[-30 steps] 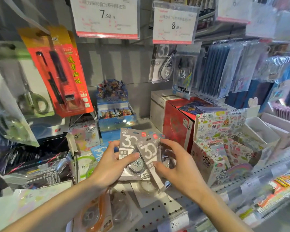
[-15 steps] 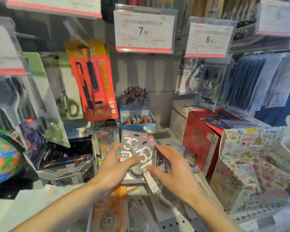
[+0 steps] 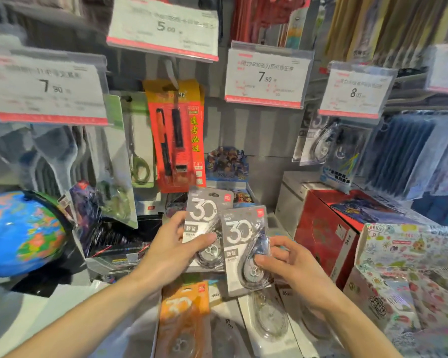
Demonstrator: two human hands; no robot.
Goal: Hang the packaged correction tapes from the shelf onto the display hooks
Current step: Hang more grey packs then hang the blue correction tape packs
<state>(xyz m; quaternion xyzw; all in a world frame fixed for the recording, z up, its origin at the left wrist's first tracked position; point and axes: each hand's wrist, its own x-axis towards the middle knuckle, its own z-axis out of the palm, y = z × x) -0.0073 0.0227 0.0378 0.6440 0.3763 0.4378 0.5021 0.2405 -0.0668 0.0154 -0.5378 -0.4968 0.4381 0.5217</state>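
Observation:
My left hand [image 3: 172, 257] grips a grey packaged correction tape [image 3: 204, 215] marked 30, thumb across its front. My right hand [image 3: 292, 270] holds a second grey correction tape pack [image 3: 241, 244] by its lower right side; this pack overlaps the first one's right edge. Both packs are upright above the shelf. More correction tape packs lie flat below, an orange pack [image 3: 184, 311] and clear packs [image 3: 269, 319]. A similar tape pack [image 3: 318, 143] hangs on a hook under the 8.00 price tag [image 3: 356, 91]. The hook behind the 7.90 price tag [image 3: 265, 77] is hidden by the tag.
An orange pen pack [image 3: 177, 135] and scissors [image 3: 139, 151] hang at centre left. A globe [image 3: 21, 233] stands at the left. A red box [image 3: 323, 233] and patterned sticker boxes [image 3: 409, 275] fill the right. Blue sleeves [image 3: 409, 156] hang at the far right.
The view has tilted upward, showing more price tags. Both hands have raised the two grey packs, and the right-hand pack has come apart from the left one and stands upright.

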